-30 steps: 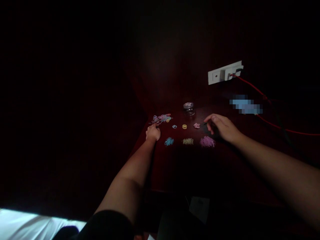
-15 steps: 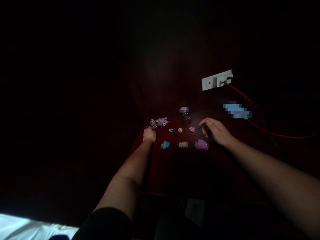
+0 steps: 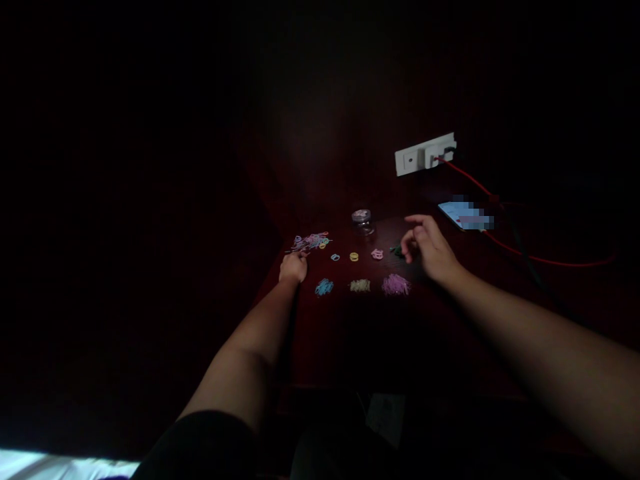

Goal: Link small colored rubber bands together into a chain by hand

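My left hand (image 3: 293, 267) rests at the near edge of a mixed pile of small coloured bands (image 3: 313, 241); its fingertips are too small and dark to make out. My right hand (image 3: 429, 250) hovers with fingers apart beside a dark green pile (image 3: 397, 251), holding nothing that shows. Between the hands lie small groups of blue (image 3: 335, 257), yellow (image 3: 354, 257) and pink bands (image 3: 377, 255). Nearer to me are a blue pile (image 3: 324, 287), a pale yellow pile (image 3: 360, 285) and a purple pile (image 3: 396, 285).
A clear round jar (image 3: 363, 221) stands behind the bands on the dark red table (image 3: 330, 353). At the right lies a phone (image 3: 463, 216) with a red cable (image 3: 540, 258). A white socket panel (image 3: 425, 155) is on the wall.
My right hand has lifted slightly, its index finger straighter, and more of the green pile shows. My left hand stays by the mixed pile. The whole view has shifted a little.
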`<state>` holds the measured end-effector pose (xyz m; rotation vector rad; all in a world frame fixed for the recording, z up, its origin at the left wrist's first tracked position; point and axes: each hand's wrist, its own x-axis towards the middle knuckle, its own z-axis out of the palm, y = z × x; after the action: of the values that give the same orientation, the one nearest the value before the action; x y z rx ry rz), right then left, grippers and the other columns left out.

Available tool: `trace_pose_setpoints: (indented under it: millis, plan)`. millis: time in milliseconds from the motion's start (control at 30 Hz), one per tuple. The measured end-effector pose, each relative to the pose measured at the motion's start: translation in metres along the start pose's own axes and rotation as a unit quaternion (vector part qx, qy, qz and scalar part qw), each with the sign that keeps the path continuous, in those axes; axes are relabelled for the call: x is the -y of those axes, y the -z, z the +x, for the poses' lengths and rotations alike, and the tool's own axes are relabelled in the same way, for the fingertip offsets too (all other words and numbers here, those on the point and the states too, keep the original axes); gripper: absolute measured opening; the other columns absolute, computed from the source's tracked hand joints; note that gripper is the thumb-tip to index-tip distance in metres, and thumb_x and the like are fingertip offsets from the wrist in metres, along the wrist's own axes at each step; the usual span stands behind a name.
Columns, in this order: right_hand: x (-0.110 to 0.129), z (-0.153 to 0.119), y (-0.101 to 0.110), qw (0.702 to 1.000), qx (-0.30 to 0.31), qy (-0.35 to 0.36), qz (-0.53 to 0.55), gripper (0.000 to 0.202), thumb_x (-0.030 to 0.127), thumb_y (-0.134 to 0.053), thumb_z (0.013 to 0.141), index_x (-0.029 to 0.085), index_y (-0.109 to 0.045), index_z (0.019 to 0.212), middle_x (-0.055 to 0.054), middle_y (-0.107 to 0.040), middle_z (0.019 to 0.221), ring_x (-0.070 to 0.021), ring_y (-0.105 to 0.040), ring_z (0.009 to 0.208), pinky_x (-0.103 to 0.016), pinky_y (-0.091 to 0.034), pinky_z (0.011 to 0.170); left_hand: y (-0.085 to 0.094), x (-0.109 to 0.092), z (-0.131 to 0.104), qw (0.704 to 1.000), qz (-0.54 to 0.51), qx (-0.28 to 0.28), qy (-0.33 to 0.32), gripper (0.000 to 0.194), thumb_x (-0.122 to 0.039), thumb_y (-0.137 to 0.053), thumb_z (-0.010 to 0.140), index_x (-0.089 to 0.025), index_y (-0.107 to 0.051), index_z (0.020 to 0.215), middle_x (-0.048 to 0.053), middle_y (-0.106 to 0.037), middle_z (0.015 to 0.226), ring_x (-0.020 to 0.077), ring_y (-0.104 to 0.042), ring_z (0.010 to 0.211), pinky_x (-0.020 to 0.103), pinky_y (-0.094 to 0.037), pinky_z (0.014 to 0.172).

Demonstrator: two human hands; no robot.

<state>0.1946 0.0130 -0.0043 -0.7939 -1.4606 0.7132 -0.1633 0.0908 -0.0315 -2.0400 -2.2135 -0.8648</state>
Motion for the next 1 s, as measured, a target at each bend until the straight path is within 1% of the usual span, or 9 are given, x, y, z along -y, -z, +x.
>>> trace_pose_setpoints:
  millis: [300, 433, 533, 567, 633, 700, 800, 900, 1000]
  plan:
    - [0.012, 0.017, 0.035, 0.97, -0.236, 0.05, 0.036, 0.049, 0.065, -0.025, 0.09, 0.023, -0.048, 0.1, 0.001, -0.053, 0.06, -0.0103, -0.048, 0.044, -0.023, -0.037, 0.043, 0.011, -0.017, -0.018, 0.997, -0.047, -0.018, -0.053, 0.029, -0.026, -0.054, 0.078, -0.016, -0.071, 0.1, 0.012, -0.068, 0.111, 0.0256, -0.06, 0.108, 0.035, -0.041, 0.101]
    - [0.003, 0.025, 0.055, 0.959, -0.281, -0.006, 0.03, 0.06, 0.072, -0.016, 0.085, 0.021, -0.048, 0.088, 0.001, -0.053, 0.057, -0.0098, -0.049, 0.042, -0.021, -0.037, 0.04, 0.022, -0.073, -0.049, 0.959, -0.239, -0.035, -0.146, 0.031, -0.035, -0.057, 0.081, -0.014, -0.07, 0.099, 0.01, -0.07, 0.105, 0.0214, -0.064, 0.101, 0.035, -0.045, 0.098]
    - [-0.006, 0.026, 0.067, 0.951, -0.303, -0.04, 0.049, 0.065, 0.075, -0.014, 0.083, 0.021, -0.048, 0.084, 0.001, -0.053, 0.056, -0.0099, -0.05, 0.041, -0.021, -0.037, 0.038, 0.028, -0.135, -0.08, 0.906, -0.3, 0.114, -0.274, 0.026, -0.032, -0.061, 0.08, -0.017, -0.071, 0.099, 0.007, -0.069, 0.109, 0.0202, -0.063, 0.103, 0.035, -0.046, 0.098]
    - [-0.008, 0.026, 0.07, 0.948, -0.307, -0.051, 0.061, 0.066, 0.076, -0.011, 0.082, 0.021, -0.048, 0.084, 0.001, -0.054, 0.055, -0.01, -0.05, 0.04, -0.021, -0.037, 0.038, 0.029, -0.155, -0.089, 0.889, -0.311, 0.146, -0.304, 0.025, -0.029, -0.061, 0.081, -0.018, -0.071, 0.1, 0.007, -0.069, 0.109, 0.02, -0.063, 0.104, 0.035, -0.046, 0.098]
    - [-0.011, 0.024, 0.075, 0.949, -0.299, -0.062, 0.075, 0.069, 0.078, -0.006, 0.08, 0.022, -0.046, 0.087, 0.001, -0.053, 0.055, -0.0103, -0.05, 0.04, -0.021, -0.038, 0.038, 0.026, -0.185, -0.104, 0.879, -0.329, 0.148, -0.312, 0.021, -0.025, -0.059, 0.082, -0.017, -0.072, 0.096, 0.006, -0.07, 0.106, 0.0198, -0.063, 0.104, 0.035, -0.046, 0.098]
    - [-0.012, 0.022, 0.078, 0.951, -0.292, -0.063, 0.082, 0.07, 0.078, -0.003, 0.079, 0.023, -0.044, 0.089, 0.002, -0.052, 0.054, -0.0109, -0.05, 0.039, -0.022, -0.039, 0.039, 0.019, -0.2, -0.111, 0.879, -0.347, 0.148, -0.292, 0.021, -0.024, -0.057, 0.083, -0.016, -0.072, 0.096, 0.007, -0.071, 0.104, 0.02, -0.064, 0.102, 0.036, -0.047, 0.097]
    - [-0.012, 0.022, 0.074, 0.944, -0.301, -0.082, 0.105, 0.061, 0.073, -0.009, 0.084, 0.023, -0.043, 0.089, 0.002, -0.052, 0.054, -0.0105, -0.048, 0.039, -0.022, -0.039, 0.039, 0.009, -0.2, -0.115, 0.885, -0.352, 0.14, -0.272, 0.021, -0.021, -0.056, 0.083, -0.016, -0.072, 0.095, 0.006, -0.072, 0.102, 0.0201, -0.064, 0.101, 0.038, -0.046, 0.099]
    - [-0.009, 0.024, 0.063, 0.948, -0.283, -0.106, 0.099, 0.037, 0.054, -0.032, 0.09, 0.021, -0.046, 0.083, 0.003, -0.05, 0.053, -0.0086, -0.044, 0.037, -0.02, -0.034, 0.037, 0.005, -0.191, -0.117, 0.888, -0.351, 0.111, -0.276, 0.018, -0.02, -0.057, 0.081, -0.017, -0.073, 0.091, 0.006, -0.072, 0.1, 0.0196, -0.064, 0.101, 0.038, -0.045, 0.101]
    - [-0.003, 0.02, 0.048, 0.981, -0.141, -0.116, 0.071, 0.012, 0.028, -0.049, 0.082, 0.018, -0.053, 0.077, 0.003, -0.053, 0.053, -0.0069, -0.042, 0.037, -0.019, -0.031, 0.038, 0.004, -0.185, -0.119, 0.895, -0.357, 0.087, -0.254, 0.017, -0.022, -0.059, 0.081, -0.017, -0.072, 0.09, 0.006, -0.072, 0.099, 0.0196, -0.065, 0.099, 0.037, -0.048, 0.098]
